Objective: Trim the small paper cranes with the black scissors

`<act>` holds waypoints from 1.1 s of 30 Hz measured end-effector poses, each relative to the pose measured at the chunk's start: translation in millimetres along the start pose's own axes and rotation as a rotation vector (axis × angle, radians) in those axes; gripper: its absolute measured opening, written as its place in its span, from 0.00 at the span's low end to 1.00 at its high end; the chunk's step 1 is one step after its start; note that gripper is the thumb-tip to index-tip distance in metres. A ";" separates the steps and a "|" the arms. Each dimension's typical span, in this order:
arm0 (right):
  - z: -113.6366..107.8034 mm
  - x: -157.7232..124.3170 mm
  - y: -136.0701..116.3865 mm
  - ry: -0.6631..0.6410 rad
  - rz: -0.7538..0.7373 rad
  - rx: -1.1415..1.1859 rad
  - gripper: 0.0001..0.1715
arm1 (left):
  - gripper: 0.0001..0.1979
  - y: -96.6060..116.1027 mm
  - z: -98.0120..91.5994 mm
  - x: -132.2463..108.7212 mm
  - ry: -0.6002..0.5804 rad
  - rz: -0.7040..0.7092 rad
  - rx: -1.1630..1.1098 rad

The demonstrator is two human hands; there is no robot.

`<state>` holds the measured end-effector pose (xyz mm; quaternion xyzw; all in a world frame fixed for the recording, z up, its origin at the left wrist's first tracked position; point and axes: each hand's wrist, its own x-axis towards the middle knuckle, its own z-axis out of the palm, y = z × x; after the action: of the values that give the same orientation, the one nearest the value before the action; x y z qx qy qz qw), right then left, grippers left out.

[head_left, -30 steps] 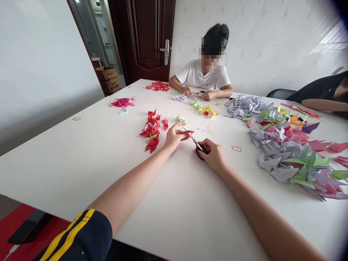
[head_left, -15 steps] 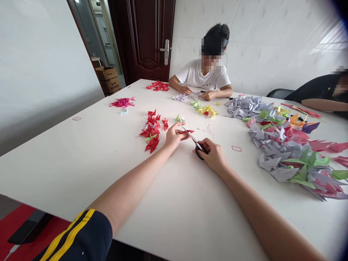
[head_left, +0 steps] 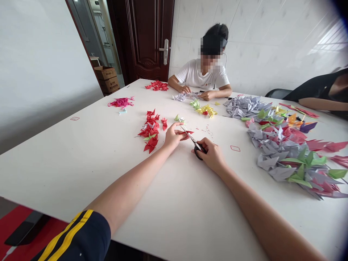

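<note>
My left hand (head_left: 174, 135) is closed around a red folded-paper piece (head_left: 189, 132), whose pointed tip sticks out to the right past the fingers. In my right hand (head_left: 210, 152) is a pair of scissors (head_left: 197, 146) with black handles. Their silver blades point up and left and cross the red paper at my left fingertips. Whether the blades are fully together I cannot tell. Left of my left hand lies a cluster of red paper cranes (head_left: 150, 132) with a few white and green ones among them. Just beyond it sits a light green crane (head_left: 179, 119).
Many grey, pink and green cranes (head_left: 282, 152) are heaped along the right side. Pink thread-like strips (head_left: 121, 102), yellow cranes (head_left: 208, 110) and more red cranes (head_left: 157, 85) lie farther back. A person in a white shirt (head_left: 202, 74) works opposite; another person's arm (head_left: 323, 104) rests at right.
The view has shifted very slightly. Both hands keep nearly the same pose, with the scissors still at the red paper. The person at the right has moved their head.
</note>
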<state>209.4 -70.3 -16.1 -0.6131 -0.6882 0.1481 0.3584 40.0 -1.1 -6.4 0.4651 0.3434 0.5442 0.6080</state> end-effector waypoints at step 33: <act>-0.9 -2.0 5.8 -0.005 0.076 0.289 0.13 | 0.07 -5.5 -5.9 6.3 0.287 0.195 0.034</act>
<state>214.2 -71.3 -19.8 -0.5804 -0.6367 0.2607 0.4356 37.5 6.3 -13.0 0.4241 0.3890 0.6554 0.4891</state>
